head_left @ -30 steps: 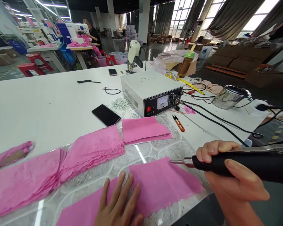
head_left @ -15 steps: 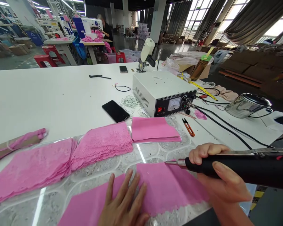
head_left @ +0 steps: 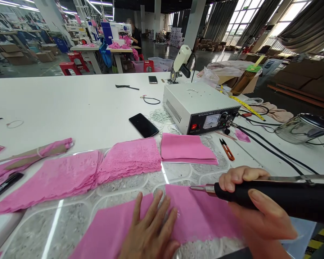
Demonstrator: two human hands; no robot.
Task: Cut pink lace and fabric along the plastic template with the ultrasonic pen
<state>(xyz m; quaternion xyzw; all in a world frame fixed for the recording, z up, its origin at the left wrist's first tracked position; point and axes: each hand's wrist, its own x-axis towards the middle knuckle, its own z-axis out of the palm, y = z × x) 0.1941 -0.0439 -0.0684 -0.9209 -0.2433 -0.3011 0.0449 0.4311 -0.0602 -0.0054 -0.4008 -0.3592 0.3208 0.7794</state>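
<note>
Flat on the pink fabric pieces lies my left hand, its fingers spread and pressing near where two pieces meet. My right hand is wrapped round a black handheld tool, which has a slim metal tip pointing left. That tip is at the upper edge of the right-hand piece; whether it touches the cloth I cannot tell. Behind my hands lie a folded pink cloth stack and layered pink pieces with scalloped edges.
A grey control box with black cables stands at the back right. Around it are a phone, orange thread snips, a yellow tape measure and a glass jar. A rolled pink bundle lies left.
The view has turned slightly left, so the table things appear farther right. The tool's tip sits a little closer to my left hand. Both hands keep the same pose.
</note>
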